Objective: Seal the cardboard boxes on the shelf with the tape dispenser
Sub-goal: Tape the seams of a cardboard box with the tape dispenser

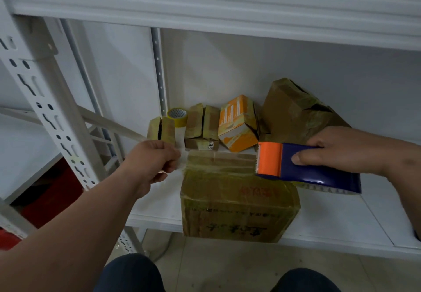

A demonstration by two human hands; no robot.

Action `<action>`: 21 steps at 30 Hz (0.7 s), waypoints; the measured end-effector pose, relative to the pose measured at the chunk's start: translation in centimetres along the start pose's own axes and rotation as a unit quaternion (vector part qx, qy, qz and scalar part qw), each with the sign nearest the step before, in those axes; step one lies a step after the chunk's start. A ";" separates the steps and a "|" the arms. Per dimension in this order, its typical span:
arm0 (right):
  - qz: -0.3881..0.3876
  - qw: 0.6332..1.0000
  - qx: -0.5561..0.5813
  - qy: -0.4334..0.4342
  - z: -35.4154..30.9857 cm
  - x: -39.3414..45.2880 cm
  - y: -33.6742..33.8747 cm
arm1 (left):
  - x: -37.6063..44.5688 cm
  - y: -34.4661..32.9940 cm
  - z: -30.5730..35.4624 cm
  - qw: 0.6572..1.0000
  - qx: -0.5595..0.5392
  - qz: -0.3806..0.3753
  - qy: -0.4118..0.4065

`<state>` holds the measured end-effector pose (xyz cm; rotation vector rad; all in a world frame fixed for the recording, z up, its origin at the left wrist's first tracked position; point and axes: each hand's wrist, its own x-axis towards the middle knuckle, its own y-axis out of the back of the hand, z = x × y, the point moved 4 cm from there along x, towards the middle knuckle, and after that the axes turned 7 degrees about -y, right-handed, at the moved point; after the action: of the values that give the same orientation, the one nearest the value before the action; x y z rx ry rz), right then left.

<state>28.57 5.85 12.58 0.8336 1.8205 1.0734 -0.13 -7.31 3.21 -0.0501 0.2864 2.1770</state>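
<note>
Big cardboard box [239, 203] sits at shelf [341, 230] front edge, overhanging a bit. L hand [151, 162], just left of box's top, fingers curled, pinching end of clear tape strip [218, 162] stretched across box top. R hand [341, 148], over box's right rear corner, wrapped around blue/orange tape dispenser [303, 166], thumb on its side, orange end at tape. Behind box: small taped boxes [201, 125], orange carton [238, 123], large crumpled parcel [296, 109], yellow tape roll [177, 115].

Big box [239, 200] at shelf [341, 230] front (smaller boxes [201, 127] behind).
</note>
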 end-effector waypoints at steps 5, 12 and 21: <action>-0.004 0.997 -0.079 -0.024 -1.1 1.8 -0.3 | 1.0 -0.6 -1.5 1.000 0.001 0.009 0.015; -0.016 0.992 -0.108 -0.059 -1.3 3.8 -0.3 | 1.3 -1.4 -2.6 1.000 -0.001 0.019 0.023; -0.023 0.983 -0.165 -0.081 -2.4 4.7 -1.2 | 1.5 -1.6 -3.7 0.998 0.000 0.028 0.049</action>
<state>24.32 8.52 10.65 0.6540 1.4686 1.2004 0.00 -6.03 -0.87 -0.1510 0.3487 2.2329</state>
